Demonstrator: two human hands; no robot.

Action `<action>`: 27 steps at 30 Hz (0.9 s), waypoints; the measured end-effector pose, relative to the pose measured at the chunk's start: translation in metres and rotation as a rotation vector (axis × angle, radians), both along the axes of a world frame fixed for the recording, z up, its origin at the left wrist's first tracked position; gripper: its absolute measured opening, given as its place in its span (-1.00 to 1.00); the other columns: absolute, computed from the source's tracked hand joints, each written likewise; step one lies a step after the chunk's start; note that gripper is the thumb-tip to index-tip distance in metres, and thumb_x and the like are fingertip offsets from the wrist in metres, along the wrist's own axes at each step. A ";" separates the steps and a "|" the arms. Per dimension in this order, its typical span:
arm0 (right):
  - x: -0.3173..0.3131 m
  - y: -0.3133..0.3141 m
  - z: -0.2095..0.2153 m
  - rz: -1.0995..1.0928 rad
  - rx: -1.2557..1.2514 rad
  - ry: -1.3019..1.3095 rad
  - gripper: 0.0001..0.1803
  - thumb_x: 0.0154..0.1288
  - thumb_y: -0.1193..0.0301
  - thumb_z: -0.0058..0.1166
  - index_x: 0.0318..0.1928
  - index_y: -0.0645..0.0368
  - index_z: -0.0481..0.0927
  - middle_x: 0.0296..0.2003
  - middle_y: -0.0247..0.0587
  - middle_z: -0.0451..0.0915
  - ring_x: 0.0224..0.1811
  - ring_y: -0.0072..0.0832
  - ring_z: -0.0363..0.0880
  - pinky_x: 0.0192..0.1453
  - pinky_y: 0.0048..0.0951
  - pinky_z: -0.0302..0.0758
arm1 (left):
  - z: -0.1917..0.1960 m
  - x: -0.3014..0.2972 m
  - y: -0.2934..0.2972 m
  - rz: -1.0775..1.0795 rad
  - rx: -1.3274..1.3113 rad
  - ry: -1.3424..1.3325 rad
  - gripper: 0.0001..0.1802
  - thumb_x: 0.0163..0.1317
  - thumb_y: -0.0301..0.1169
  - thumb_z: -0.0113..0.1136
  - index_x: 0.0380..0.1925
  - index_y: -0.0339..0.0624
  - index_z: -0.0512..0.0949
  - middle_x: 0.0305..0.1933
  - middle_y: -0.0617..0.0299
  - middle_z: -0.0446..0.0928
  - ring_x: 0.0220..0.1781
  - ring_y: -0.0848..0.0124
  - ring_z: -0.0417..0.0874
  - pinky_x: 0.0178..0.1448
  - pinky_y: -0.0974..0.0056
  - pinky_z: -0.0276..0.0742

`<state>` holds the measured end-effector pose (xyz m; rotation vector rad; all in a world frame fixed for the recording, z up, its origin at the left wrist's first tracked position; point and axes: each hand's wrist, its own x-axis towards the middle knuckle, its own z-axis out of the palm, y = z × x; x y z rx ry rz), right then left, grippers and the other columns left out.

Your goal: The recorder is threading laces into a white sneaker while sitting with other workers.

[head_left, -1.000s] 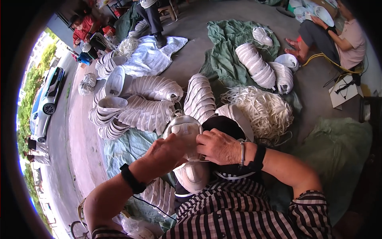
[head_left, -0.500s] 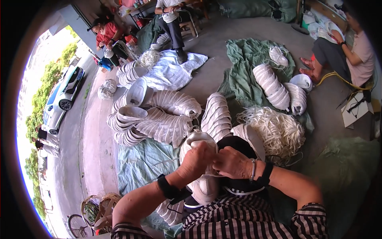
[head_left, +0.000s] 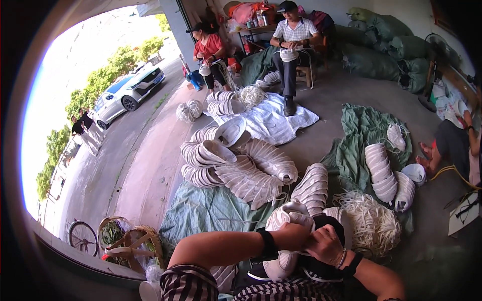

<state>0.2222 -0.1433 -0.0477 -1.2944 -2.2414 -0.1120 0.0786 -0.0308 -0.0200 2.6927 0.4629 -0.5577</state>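
A white shoe upper [head_left: 277, 268] with a mesh toe rests in my lap, toe end toward me. My left hand [head_left: 295, 236] lies over its middle, the fingers curled. Right beside it, my right hand [head_left: 325, 245] is closed in a pinch, its fingertips close to the left hand's. What the two hands pinch is hidden between them. Dark fabric on my lap shows behind the right hand. Just ahead, a tall stack of nested white uppers [head_left: 311, 188] leans away, and a heap of loose white laces [head_left: 374, 223] lies to the right.
More stacked uppers [head_left: 246, 175] lie ahead on a pale green sheet [head_left: 201, 205]. Across the floor stand further stacks [head_left: 380, 173] on a green cloth [head_left: 351, 133]. Three people sit working at the back and right. Woven baskets [head_left: 138, 246] stand at the left; a car [head_left: 128, 90] is outside.
My view has swung up and to the left, so the scene sits lower and farther right. Both hands stay together at the shoe upper, and my left forearm now lies more level across it.
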 end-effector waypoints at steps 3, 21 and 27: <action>0.002 0.005 0.000 0.001 -0.020 0.027 -0.80 -0.14 0.28 0.29 -0.42 -0.04 0.61 -0.35 -0.39 0.43 -0.21 -0.40 0.42 0.04 -0.22 0.25 | -0.005 -0.005 -0.005 0.093 -0.057 -0.158 -0.40 0.02 -0.47 0.16 0.00 -0.65 0.18 -0.46 -0.18 0.53 -0.37 0.04 0.66 -0.45 0.09 0.55; 0.005 -0.005 0.007 0.017 -0.062 0.076 -0.82 -0.05 0.23 0.23 -0.41 -0.02 0.61 -0.31 -0.36 0.45 -0.14 -0.37 0.42 0.14 -0.18 0.23 | 0.012 -0.015 -0.004 -0.025 -0.026 -0.096 -0.87 0.09 -0.34 0.11 -0.47 -0.12 0.57 -0.52 0.10 0.58 -0.41 0.06 0.64 -0.38 0.04 0.54; 0.013 -0.014 0.015 0.034 -0.185 0.136 -0.87 -0.01 0.33 0.17 -0.39 0.01 0.57 -0.28 -0.38 0.49 -0.16 -0.40 0.44 0.14 -0.26 0.22 | 0.010 -0.030 -0.004 0.712 -1.067 -0.743 -0.75 0.33 -0.22 0.07 -0.37 -0.19 0.49 -0.52 0.36 0.48 -0.52 0.55 0.47 -0.47 0.36 0.41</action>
